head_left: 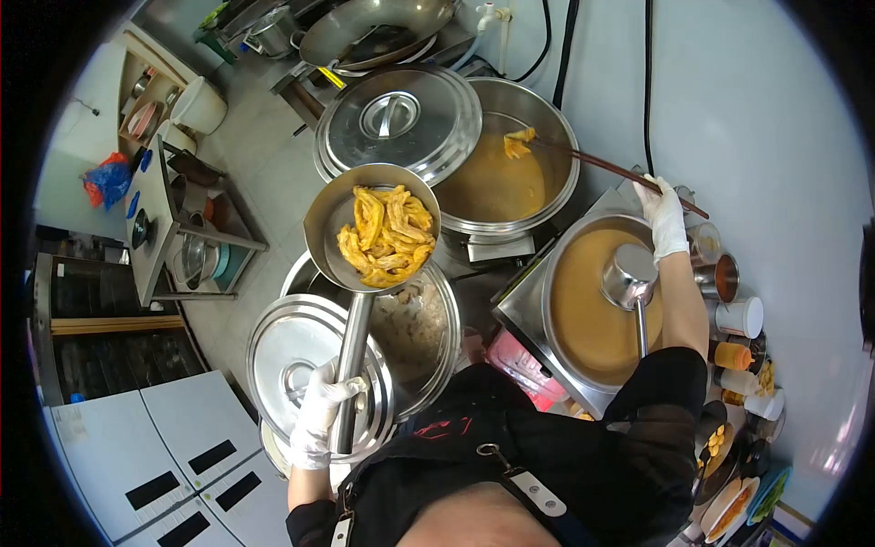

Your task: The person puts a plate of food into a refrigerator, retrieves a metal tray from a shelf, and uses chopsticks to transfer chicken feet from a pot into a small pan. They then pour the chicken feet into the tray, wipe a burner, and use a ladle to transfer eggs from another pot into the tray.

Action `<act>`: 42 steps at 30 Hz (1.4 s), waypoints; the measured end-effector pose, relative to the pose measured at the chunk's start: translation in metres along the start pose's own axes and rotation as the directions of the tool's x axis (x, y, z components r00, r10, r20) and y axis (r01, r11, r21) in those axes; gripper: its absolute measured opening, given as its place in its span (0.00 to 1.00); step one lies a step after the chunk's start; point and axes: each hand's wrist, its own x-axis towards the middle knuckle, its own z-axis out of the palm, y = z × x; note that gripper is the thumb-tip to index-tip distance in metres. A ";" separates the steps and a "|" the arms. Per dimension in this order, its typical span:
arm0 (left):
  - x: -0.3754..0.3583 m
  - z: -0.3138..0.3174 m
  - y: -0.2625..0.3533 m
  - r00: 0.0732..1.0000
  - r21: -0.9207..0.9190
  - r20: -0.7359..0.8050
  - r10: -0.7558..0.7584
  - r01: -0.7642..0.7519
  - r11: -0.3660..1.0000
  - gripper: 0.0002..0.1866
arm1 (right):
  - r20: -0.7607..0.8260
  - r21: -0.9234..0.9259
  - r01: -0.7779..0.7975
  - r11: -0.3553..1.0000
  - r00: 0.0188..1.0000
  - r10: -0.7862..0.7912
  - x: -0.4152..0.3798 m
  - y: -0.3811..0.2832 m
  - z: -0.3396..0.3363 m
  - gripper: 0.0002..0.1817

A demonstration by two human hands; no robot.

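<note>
My left hand, in a white glove, is closed round the long metal handle of a big ladle. Its deep bowl is full of yellow cooked meat pieces, perhaps chicken. My gloved right hand is closed on long dark chopsticks. Another yellow piece hangs at their tips, above a large steel pot of brownish broth. A metal lid covers part of that pot.
Below my right arm, a pot of tan liquid holds a metal dipper. Under the ladle stands a half-covered pot with its lid. Jars and bottles line the wall at right. A wok sits at the back.
</note>
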 end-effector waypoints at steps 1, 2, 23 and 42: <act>0.000 0.003 0.001 1.000 0.022 -0.007 0.005 -0.005 1.000 0.27 | -0.002 -0.048 0.002 0.999 1.000 -0.002 -0.001 0.003 -0.002 0.15; 0.002 0.005 0.002 1.000 0.024 -0.002 0.003 -0.003 1.000 0.26 | -0.003 -0.096 0.005 0.995 1.000 -0.005 -0.002 0.006 -0.005 0.15; 0.013 0.000 -0.015 0.997 -0.030 0.078 -0.025 0.027 0.999 0.21 | 0.684 -0.470 0.324 0.821 0.722 0.106 -0.240 0.070 0.147 0.18; 0.001 0.016 0.009 0.996 -0.104 -0.063 -0.067 0.060 0.993 0.26 | 0.451 -0.886 0.447 -0.123 0.892 -0.005 0.092 0.223 0.094 0.15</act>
